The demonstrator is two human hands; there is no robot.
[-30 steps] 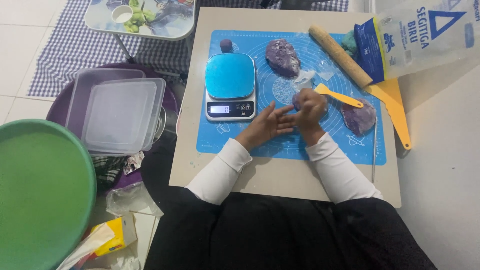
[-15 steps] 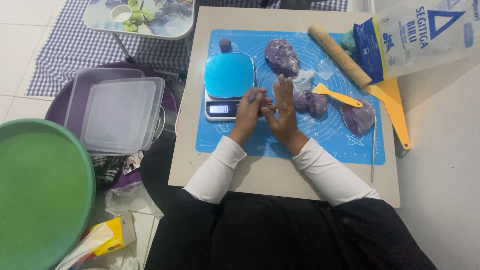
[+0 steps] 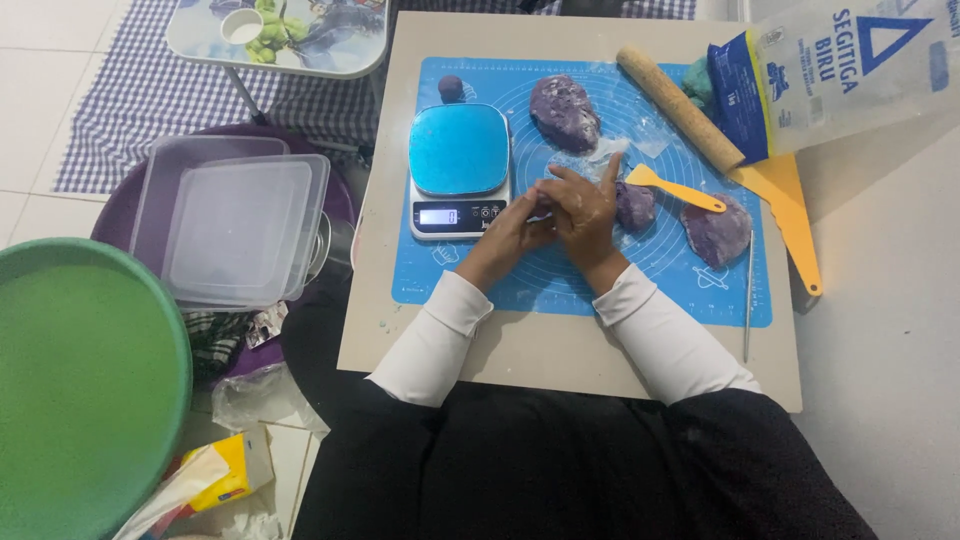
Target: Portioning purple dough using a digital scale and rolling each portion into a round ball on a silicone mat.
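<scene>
Two white-sleeved forearms angle in from six o'clock and meet ahead. The left hand [image 3: 512, 232] is cupped against the right hand [image 3: 583, 212], palms pressed close together, right fingers extended toward twelve o'clock.

A low beige table [image 3: 520, 345] carries a blue baking mat [image 3: 600, 290] and yellow scraper [image 3: 790, 215].

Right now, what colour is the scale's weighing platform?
Blue, matching the mat; the kitchen scale shows best in the head view.

My smooth blue silicone mat [image 3: 560, 290] looks matt; on it the scale [image 3: 459, 150] has a glossy top, beside soft purple dough [image 3: 564, 110] and a wooden rolling pin [image 3: 678, 105].
</scene>
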